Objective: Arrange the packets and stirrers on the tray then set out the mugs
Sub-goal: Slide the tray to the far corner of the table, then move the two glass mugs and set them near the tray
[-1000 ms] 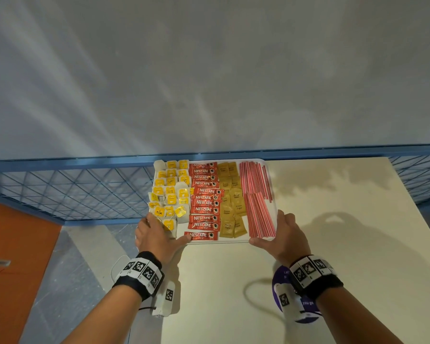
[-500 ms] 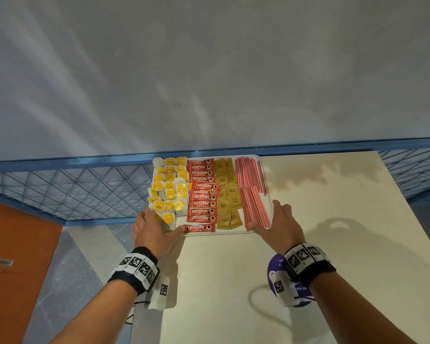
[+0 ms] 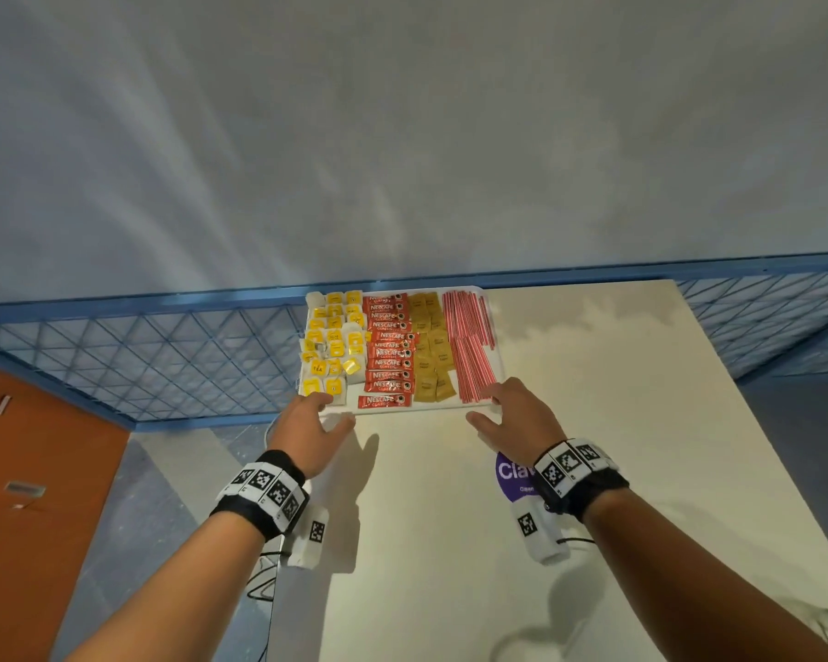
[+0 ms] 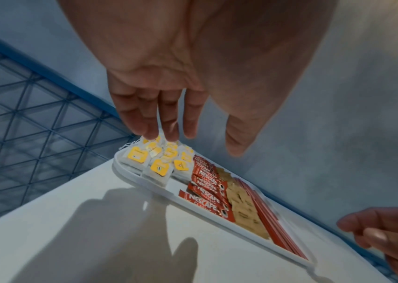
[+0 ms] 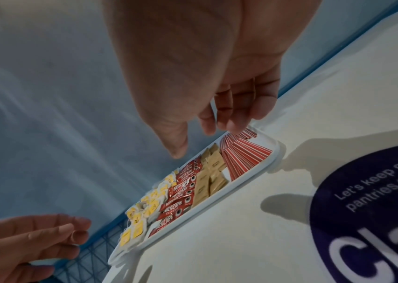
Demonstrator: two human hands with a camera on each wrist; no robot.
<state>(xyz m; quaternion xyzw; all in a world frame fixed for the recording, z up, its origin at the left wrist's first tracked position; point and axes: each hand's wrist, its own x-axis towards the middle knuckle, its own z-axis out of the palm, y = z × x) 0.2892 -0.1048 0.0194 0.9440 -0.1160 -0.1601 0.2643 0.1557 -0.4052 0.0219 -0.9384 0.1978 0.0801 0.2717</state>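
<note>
A white tray [image 3: 431, 409] lies at the far left corner of the cream table [image 3: 593, 422]. It holds columns of yellow tea bags [image 3: 331, 346], red Nescafe sachets [image 3: 388, 355], brown sugar packets [image 3: 431, 355] and red stirrers [image 3: 469, 346]. My left hand [image 3: 316, 418] hovers at the tray's near left corner, fingers relaxed, holding nothing. My right hand [image 3: 503, 413] hovers at the near right corner, also empty. In the left wrist view the left hand's fingertips [image 4: 168, 134] hang just above the tea bags [image 4: 159, 166]. In the right wrist view the right hand's fingertips [image 5: 231, 124] hang above the stirrers [image 5: 243, 153]. No mugs are in view.
A round purple sticker [image 3: 512, 475] is on the table under my right wrist. A blue mesh railing [image 3: 163, 355] runs behind and left of the table, with a grey wall beyond. An orange surface [image 3: 29, 470] lies at the lower left, beyond the table edge.
Both hands gripped the tray's near corners before. Now they have let go and drawn slightly back, fingers loose, while the tray stays at the table's far left corner.
</note>
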